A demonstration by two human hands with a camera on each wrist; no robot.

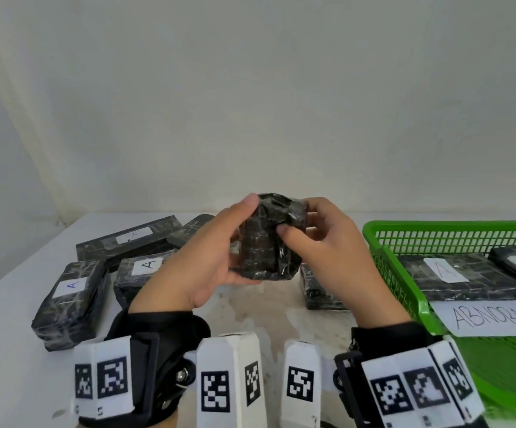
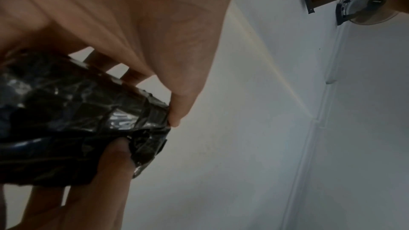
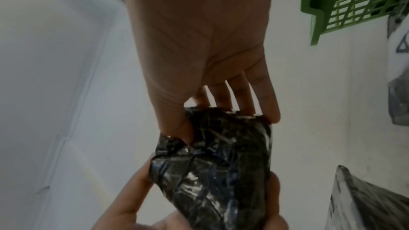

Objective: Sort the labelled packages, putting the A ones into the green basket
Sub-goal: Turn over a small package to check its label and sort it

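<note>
A small black plastic-wrapped package [image 1: 269, 242] is held up above the table between both hands; no label shows on the side facing me. My left hand [image 1: 216, 251] grips its left side, thumb on the top edge and fingers underneath. My right hand [image 1: 315, 242] holds its right side, thumb pressing the front and fingers behind. In the left wrist view the package [image 2: 77, 116] fills the lower left. In the right wrist view the package [image 3: 217, 163] sits below the palm. The green basket [image 1: 383, 233] stands at the right with two A-labelled packages [image 1: 454, 273] inside.
Several black packages lie on the white table [image 1: 9, 350] at the left, some labelled A [image 1: 71, 301]. Another package [image 1: 315, 288] lies behind my right hand beside the basket. A paper sign [image 1: 491, 316] with handwritten letters lies in the basket's front.
</note>
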